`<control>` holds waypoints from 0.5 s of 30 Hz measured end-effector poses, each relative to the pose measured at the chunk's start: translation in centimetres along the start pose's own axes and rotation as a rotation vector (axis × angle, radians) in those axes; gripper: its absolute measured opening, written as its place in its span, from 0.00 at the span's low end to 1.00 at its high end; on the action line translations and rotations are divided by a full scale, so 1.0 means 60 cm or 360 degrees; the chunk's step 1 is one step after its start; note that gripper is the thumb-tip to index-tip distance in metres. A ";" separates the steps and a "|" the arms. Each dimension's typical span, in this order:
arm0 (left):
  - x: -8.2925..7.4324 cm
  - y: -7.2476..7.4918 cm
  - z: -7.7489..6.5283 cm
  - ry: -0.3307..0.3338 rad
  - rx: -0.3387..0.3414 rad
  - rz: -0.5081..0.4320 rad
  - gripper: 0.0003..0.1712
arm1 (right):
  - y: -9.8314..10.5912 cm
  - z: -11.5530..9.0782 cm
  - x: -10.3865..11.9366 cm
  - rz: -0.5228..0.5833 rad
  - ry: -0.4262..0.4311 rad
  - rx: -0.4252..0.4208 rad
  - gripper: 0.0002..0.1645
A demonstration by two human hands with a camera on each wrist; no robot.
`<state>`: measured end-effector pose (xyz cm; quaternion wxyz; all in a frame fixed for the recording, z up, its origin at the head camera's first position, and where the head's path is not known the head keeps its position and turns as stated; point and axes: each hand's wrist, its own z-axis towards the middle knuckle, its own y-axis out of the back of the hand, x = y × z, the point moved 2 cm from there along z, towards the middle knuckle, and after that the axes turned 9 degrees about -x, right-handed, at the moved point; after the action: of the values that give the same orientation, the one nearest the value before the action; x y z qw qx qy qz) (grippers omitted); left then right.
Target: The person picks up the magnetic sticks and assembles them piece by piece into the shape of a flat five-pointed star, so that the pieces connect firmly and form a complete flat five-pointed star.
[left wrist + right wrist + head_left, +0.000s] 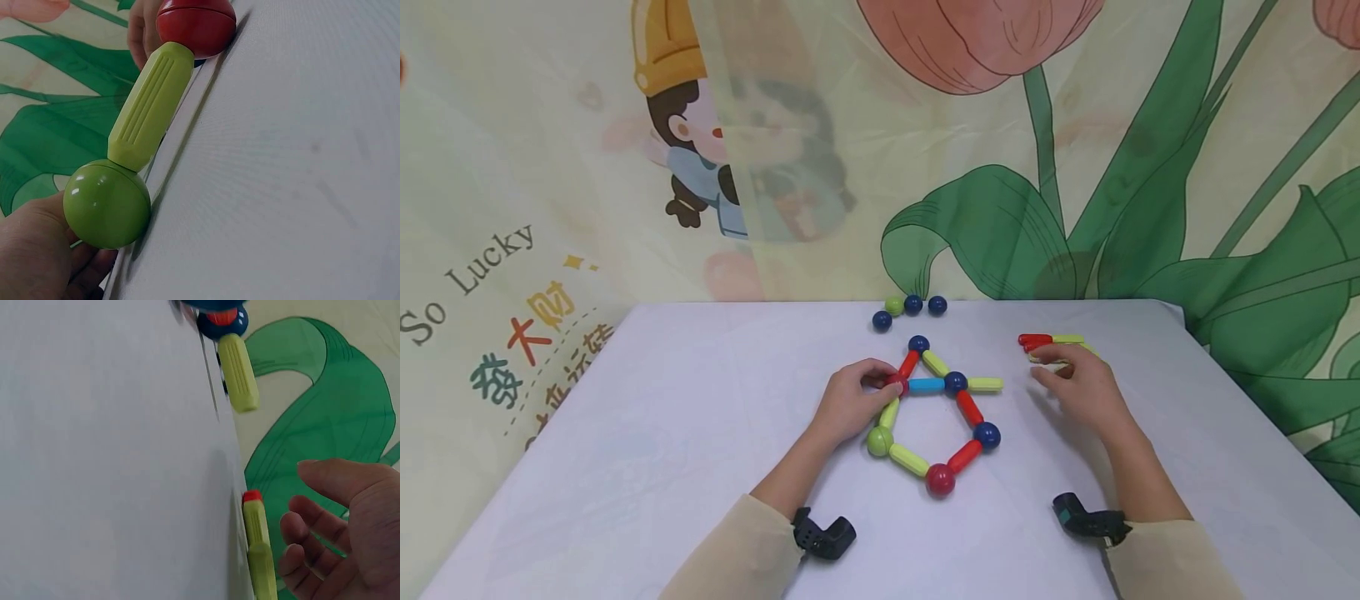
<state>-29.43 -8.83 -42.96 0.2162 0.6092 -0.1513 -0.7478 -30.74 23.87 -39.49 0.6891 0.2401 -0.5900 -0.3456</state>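
A flat frame of red, blue and yellow-green magnetic rods (927, 385) joined by balls lies on the table. My left hand (846, 402) pinches its upper-left red ball (897, 384). In the left wrist view, a green ball (106, 203) partly covers that hand, so the pinch is hidden there. One yellow-green rod (985, 384) sticks out to the right from a navy ball (956, 382). Off to the right, my right hand (1078, 387) hovers beside loose red and yellow-green rods (1067, 339), fingers loosely bent and holding nothing in the right wrist view.
Several loose balls, navy ones (937, 305) and a green one (893, 305), stand at the table's back edge. A printed cloth (820, 167) hangs behind the white table (662, 433). Each wrist wears a black camera (825, 533).
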 end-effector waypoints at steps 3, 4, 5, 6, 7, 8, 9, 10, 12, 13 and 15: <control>0.000 0.000 0.000 0.0004 -0.0001 0.0002 0.13 | 0.007 0.002 -0.015 -0.0014 -0.0055 -0.0029 0.24; -0.001 0.000 0.000 0.0005 0.0000 0.0004 0.13 | 0.009 0.002 -0.021 -0.0020 -0.0069 -0.0039 0.24; -0.001 0.000 0.000 0.0007 0.0000 0.0006 0.13 | 0.011 0.002 -0.026 -0.0028 -0.0087 -0.0051 0.24; -0.001 0.000 0.000 0.0007 0.0000 0.0006 0.13 | 0.013 0.002 -0.031 -0.0039 -0.0100 -0.0066 0.24; -0.001 0.000 0.000 0.0008 0.0001 0.0008 0.13 | 0.015 0.003 -0.036 -0.0047 -0.0112 -0.0081 0.24; -0.001 0.000 -0.001 0.0010 0.0002 0.0007 0.13 | 0.016 0.003 -0.041 -0.0054 -0.0120 -0.0095 0.24; -0.001 0.001 -0.001 0.0012 0.0002 0.0005 0.13 | 0.018 0.004 -0.046 -0.0062 -0.0120 -0.0109 0.24; -0.001 0.000 -0.001 0.0014 0.0002 0.0004 0.13 | 0.019 0.004 -0.050 -0.0074 -0.0121 -0.0125 0.23; -0.001 0.000 -0.001 0.0015 0.0002 0.0004 0.13 | 0.020 0.006 -0.057 -0.0100 -0.0120 -0.0153 0.23; -0.001 0.000 -0.001 0.0016 0.0000 0.0005 0.13 | 0.020 0.006 -0.061 -0.0107 -0.0120 -0.0160 0.23; -0.001 0.000 -0.001 0.0011 -0.0002 0.0008 0.13 | 0.019 0.007 -0.065 -0.0133 -0.0103 -0.0181 0.23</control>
<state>-29.38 -8.81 -42.93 0.2191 0.6113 -0.1516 -0.7452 -31.19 27.59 -41.09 0.6671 0.2136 -0.5809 -0.4145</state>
